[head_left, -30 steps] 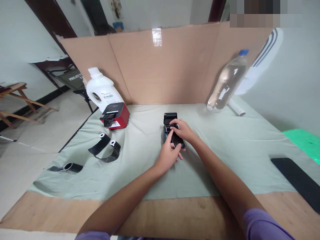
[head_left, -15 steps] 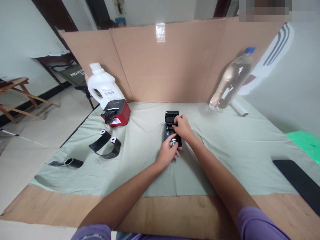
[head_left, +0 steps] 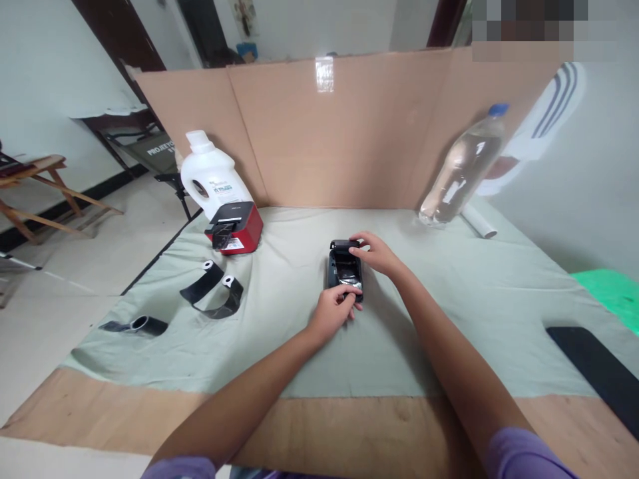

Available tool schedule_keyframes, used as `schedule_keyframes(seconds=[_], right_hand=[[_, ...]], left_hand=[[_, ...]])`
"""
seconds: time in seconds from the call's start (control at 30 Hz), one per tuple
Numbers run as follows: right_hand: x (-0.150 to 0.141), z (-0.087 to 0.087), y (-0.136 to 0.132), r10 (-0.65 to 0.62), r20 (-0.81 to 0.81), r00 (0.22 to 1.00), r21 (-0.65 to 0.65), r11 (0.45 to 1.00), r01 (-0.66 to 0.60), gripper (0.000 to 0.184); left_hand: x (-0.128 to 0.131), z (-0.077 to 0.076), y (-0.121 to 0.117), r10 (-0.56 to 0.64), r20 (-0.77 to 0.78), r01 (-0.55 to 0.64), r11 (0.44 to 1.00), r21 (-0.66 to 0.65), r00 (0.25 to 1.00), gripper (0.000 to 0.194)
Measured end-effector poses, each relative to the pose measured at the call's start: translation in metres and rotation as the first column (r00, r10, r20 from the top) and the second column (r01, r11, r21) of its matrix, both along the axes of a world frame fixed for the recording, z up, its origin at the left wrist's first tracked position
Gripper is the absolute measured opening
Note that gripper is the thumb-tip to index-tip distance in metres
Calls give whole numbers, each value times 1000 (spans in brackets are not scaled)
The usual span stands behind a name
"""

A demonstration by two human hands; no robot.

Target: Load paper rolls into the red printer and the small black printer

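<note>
A small black printer (head_left: 331, 271) stands on the cloth in front of me, its hinged lid (head_left: 344, 245) partly raised at the far end. Glossy black film (head_left: 349, 271) shows in its bay and runs toward the near edge. My left hand (head_left: 335, 310) pinches the film's near end there, thumb and fingers together. At the far right corner, my right hand (head_left: 375, 253) grips the lid between thumb and fingers. Whatever lies under the film in the bay is hidden.
On the left are a red and black printer (head_left: 249, 229), a white jug (head_left: 210, 169), unrolled black film strips (head_left: 222, 307) and a black roll (head_left: 150, 326). A clear bottle (head_left: 464, 166) leans against the cardboard (head_left: 339, 146), near a white tube (head_left: 482, 223). A black phone-like slab (head_left: 594, 366) lies right.
My right hand has moved from inside the bay to the lid, which has tilted lower toward me. My left hand has stayed at the near end with the film.
</note>
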State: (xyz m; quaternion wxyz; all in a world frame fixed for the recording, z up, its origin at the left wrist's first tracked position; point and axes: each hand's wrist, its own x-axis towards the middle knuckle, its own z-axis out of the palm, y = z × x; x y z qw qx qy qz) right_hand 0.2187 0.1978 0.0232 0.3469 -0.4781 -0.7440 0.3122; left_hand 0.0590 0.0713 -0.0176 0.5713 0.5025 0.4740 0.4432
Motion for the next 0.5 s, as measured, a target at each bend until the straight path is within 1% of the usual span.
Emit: schedule_keyframes(seconds=[0.13,0.23,0.37,0.43,0.5], right_hand=[[5,8,-9,93,134,987,-26,996,-90,27],[3,13,-14,108,194,975,-59,993,-99,31],[-1,12,-14,33,174,984,-123,992,-12,38],[0,8,-11,-15,153,988,-178,983,43,44],[1,1,-9,-32,137,990,-232,971,64,49]], left_hand=[[-3,-3,-4,11,-23,-11,1000,18,1000,23],[-7,-5,-5,17,-32,-16,1000,19,999,23],[-8,-10,-4,-5,-32,6,1000,23,999,23],[-8,-12,-5,-17,-32,17,1000,16,999,24],[-8,-10,-7,-36,-38,36,999,4,999,25]])
